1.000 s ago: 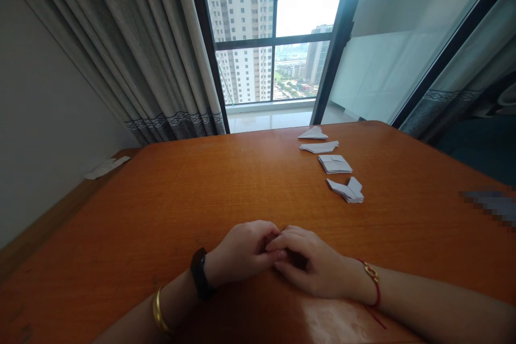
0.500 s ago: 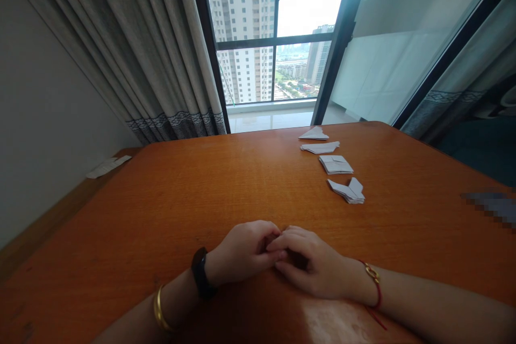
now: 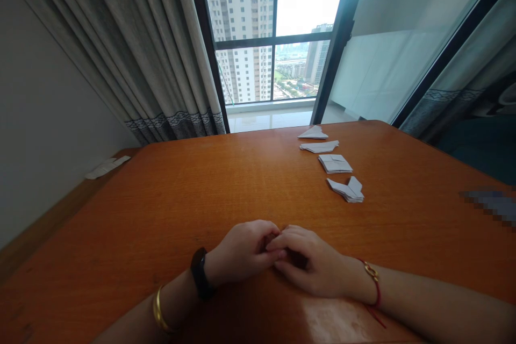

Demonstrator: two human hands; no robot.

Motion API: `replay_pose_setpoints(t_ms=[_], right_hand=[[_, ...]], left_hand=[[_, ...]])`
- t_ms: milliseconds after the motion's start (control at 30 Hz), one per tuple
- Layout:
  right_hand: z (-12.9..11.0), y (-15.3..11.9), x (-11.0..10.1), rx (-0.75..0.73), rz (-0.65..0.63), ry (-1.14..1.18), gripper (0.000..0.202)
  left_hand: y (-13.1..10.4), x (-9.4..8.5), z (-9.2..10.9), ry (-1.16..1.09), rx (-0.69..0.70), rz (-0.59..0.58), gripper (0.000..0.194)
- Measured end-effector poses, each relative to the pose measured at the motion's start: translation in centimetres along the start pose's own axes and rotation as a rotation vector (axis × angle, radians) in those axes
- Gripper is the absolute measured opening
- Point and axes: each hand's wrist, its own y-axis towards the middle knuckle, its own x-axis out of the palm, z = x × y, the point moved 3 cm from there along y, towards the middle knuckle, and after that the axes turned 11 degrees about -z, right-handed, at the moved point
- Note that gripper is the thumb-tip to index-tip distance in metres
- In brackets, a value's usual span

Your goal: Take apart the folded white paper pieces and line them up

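My left hand (image 3: 244, 252) and my right hand (image 3: 316, 263) rest together on the brown wooden table (image 3: 193, 188), near its front side. Their loosely curled fingers meet, with the right fingertips lying over the left thumb. No object shows in either hand. Beyond them, to the right, folded white papers lie in a row. Nearest is a paper with a raised flap (image 3: 347, 190), then a flat folded rectangle (image 3: 335, 164). Farther back are a long narrow folded paper (image 3: 320, 147) and a pointed triangular one (image 3: 313, 132).
At the right edge lies a pixelated dark object (image 3: 492, 205). Pale paper (image 3: 107, 167) sits on a ledge to the left, by the wall. Grey curtains (image 3: 161, 54) and a window (image 3: 274, 40) stand behind the table.
The view has shifted very slightly. Both hands and the folded papers stay in place.
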Motion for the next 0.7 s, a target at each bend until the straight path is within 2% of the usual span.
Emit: replay_pose_setpoints(t_ms=[700], right_hand=[[-0.04,0.05,-0.13,0.0,0.004,-0.005,0.023]], left_hand=[[-0.07,-0.09,0.17,0.005,0.003,0.003,0.015]])
